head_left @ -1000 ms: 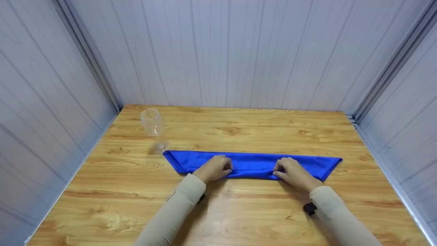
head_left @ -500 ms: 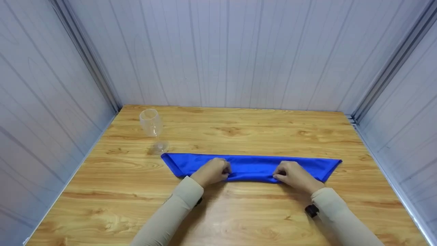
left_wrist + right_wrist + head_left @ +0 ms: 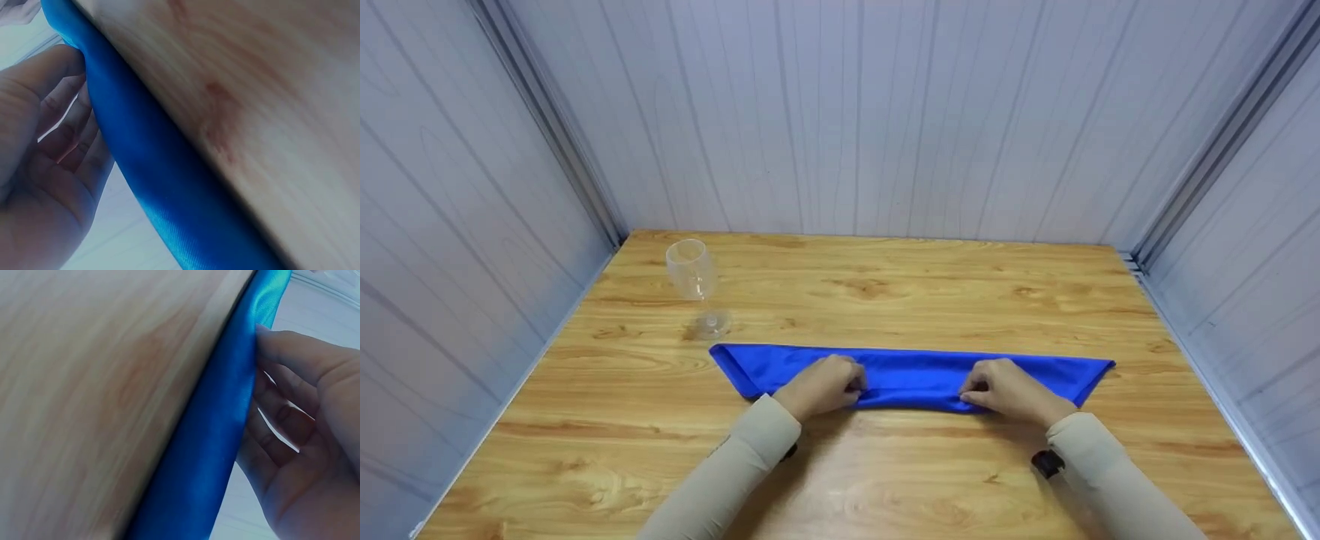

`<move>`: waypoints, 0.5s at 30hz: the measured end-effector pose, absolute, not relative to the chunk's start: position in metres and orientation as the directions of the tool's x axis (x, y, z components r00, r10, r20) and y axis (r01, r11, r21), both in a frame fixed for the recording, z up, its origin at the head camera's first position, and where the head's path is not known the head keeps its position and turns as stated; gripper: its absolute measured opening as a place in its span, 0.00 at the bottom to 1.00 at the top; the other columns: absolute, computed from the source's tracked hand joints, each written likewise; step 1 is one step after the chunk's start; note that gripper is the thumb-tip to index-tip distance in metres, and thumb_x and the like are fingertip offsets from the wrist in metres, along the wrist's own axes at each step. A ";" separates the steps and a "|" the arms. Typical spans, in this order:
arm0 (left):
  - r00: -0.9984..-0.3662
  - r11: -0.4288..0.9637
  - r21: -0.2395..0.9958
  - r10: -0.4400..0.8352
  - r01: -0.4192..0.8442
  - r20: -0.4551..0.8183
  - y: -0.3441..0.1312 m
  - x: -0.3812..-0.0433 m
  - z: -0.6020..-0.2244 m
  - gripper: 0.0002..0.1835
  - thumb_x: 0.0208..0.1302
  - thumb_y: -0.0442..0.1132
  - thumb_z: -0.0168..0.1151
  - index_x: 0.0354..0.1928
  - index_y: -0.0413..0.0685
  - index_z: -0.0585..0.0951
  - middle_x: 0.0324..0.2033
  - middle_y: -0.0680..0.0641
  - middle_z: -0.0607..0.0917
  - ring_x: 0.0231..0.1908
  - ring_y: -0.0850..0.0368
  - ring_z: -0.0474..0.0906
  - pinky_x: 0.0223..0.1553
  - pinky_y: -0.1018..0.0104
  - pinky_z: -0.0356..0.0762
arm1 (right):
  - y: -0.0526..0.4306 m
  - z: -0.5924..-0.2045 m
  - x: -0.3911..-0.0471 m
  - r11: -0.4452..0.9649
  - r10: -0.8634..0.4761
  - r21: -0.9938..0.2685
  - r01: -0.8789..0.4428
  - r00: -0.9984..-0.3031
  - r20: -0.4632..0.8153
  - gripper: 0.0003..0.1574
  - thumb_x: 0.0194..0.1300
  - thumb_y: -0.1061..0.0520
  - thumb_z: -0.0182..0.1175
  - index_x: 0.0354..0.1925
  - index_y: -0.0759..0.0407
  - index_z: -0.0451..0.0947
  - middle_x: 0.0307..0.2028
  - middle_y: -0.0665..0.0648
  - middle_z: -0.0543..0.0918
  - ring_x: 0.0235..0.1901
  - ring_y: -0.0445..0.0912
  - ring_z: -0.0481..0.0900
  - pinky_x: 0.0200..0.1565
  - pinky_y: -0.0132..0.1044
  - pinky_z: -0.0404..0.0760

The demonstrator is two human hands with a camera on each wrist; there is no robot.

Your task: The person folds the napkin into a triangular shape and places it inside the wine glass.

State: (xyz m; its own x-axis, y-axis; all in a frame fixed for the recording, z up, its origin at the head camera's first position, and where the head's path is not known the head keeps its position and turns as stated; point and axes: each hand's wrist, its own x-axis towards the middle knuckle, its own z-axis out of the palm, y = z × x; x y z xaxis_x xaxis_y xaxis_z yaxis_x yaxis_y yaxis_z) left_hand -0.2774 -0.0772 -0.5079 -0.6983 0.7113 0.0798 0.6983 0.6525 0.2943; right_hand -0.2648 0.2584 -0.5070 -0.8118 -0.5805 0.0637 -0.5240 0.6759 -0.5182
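A blue satiny cloth (image 3: 911,369), folded into a long strip with slanted ends, lies across the wooden table. My left hand (image 3: 826,384) pinches its near edge left of the middle, thumb and fingers curled at the fold. Farther right along that edge, my right hand (image 3: 1011,388) pinches the cloth the same way. In the left wrist view the thumb of the left hand (image 3: 50,152) presses the rolled blue edge (image 3: 146,152). The right wrist view has the right hand (image 3: 304,422) with its thumb against the rounded fold (image 3: 208,422); the fingertips are hidden behind the cloth.
A clear stemmed glass (image 3: 691,274) stands upright on the table (image 3: 870,465), just beyond the cloth's left end. Pale panelled walls (image 3: 855,120) enclose the table at the back and both sides.
Both hands have drawn the cloth slightly toward the body, so its left end now lies farther from the glass's base. The pinch of each hand stays on the near edge.
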 end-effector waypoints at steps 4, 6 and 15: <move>-0.679 0.634 0.278 0.726 0.722 0.108 -0.078 -0.275 -0.508 0.03 0.61 0.31 0.68 0.35 0.45 0.86 0.33 0.50 0.86 0.36 0.58 0.81 0.37 0.66 0.80 | 0.259 -0.507 -0.265 0.675 -0.583 -0.523 -0.521 -0.811 0.054 0.03 0.65 0.58 0.68 0.34 0.53 0.89 0.32 0.44 0.83 0.36 0.42 0.81 0.39 0.39 0.81; -0.664 0.620 0.260 0.735 0.740 0.138 -0.078 -0.274 -0.508 0.03 0.61 0.30 0.68 0.35 0.45 0.86 0.33 0.50 0.86 0.36 0.58 0.81 0.37 0.66 0.80 | 0.259 -0.507 -0.264 0.676 -0.581 -0.523 -0.519 -0.812 0.056 0.03 0.65 0.58 0.68 0.34 0.53 0.89 0.32 0.44 0.83 0.35 0.42 0.81 0.39 0.38 0.81; -0.582 0.566 0.142 0.764 0.812 0.280 -0.075 -0.267 -0.512 0.06 0.63 0.28 0.65 0.32 0.44 0.87 0.30 0.49 0.87 0.34 0.56 0.84 0.37 0.65 0.82 | 0.258 -0.509 -0.263 0.657 -0.594 -0.517 -0.548 -0.799 0.092 0.03 0.64 0.59 0.69 0.33 0.54 0.89 0.31 0.45 0.83 0.35 0.42 0.81 0.39 0.39 0.81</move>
State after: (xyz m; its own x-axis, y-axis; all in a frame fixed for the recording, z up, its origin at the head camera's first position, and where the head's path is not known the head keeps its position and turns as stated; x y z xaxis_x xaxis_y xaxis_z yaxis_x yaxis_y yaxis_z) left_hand -0.2673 -0.0753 -0.5121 -0.5818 0.7637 0.2798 0.8118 0.5665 0.1416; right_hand -0.2632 0.2581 -0.5095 -0.7993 -0.5939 0.0918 -0.5479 0.6574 -0.5174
